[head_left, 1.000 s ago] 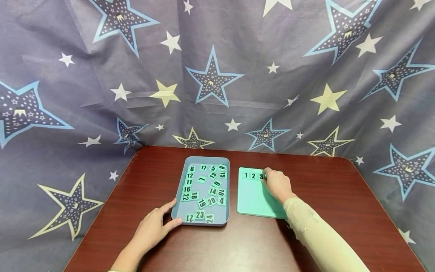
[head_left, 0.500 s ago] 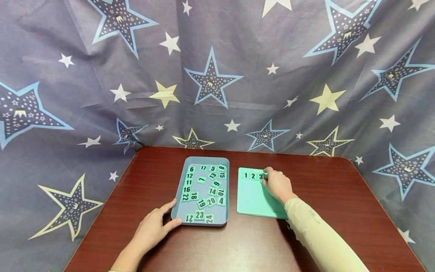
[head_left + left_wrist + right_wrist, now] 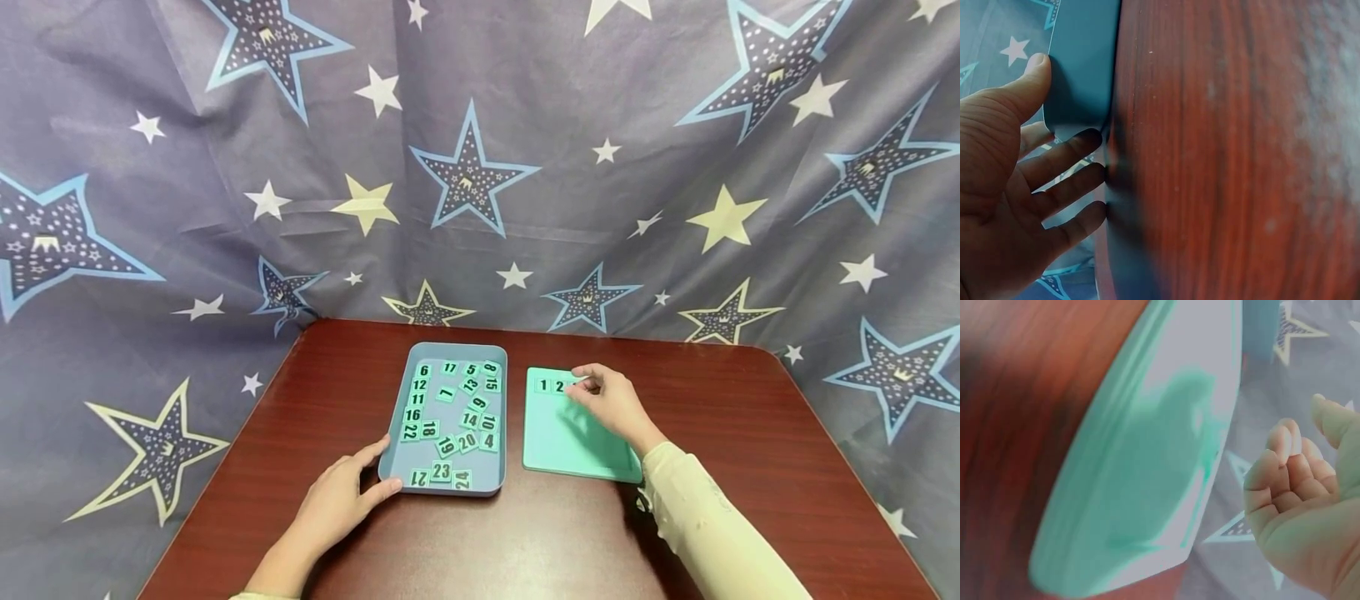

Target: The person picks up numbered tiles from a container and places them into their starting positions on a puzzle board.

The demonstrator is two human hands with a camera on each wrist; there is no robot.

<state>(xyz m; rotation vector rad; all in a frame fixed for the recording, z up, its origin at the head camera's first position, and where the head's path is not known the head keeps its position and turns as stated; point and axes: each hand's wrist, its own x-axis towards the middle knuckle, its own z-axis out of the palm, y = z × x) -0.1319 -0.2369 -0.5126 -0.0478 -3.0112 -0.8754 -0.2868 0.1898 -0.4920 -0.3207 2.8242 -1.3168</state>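
My left hand (image 3: 333, 504) is at the near left corner of a blue-grey tray (image 3: 504, 433). In the left wrist view its thumb touches the wall of the tray (image 3: 1082, 69) and the other fingers spread, fairly straight, by the corner. Loose green number tiles lie in the tray, among them 23 (image 3: 441, 472) and 4 (image 3: 489, 442). My right hand (image 3: 613, 407) hovers over a green board (image 3: 570, 446), thumb and index finger apart; the right wrist view shows nothing between them. Tiles 1 (image 3: 543, 385) and 2 (image 3: 559, 386) stand in the board's top row; the fingertips mostly hide tile 3.
Tray and board lie side by side on a red-brown wooden table (image 3: 750, 433), a narrow strip of tabletop between them. Behind the table hangs a grey curtain (image 3: 480, 267) printed with stars.
My right hand has come up off the board's top row and shifted slightly left and nearer, with thumb and index finger parting. My left hand stays at the tray.
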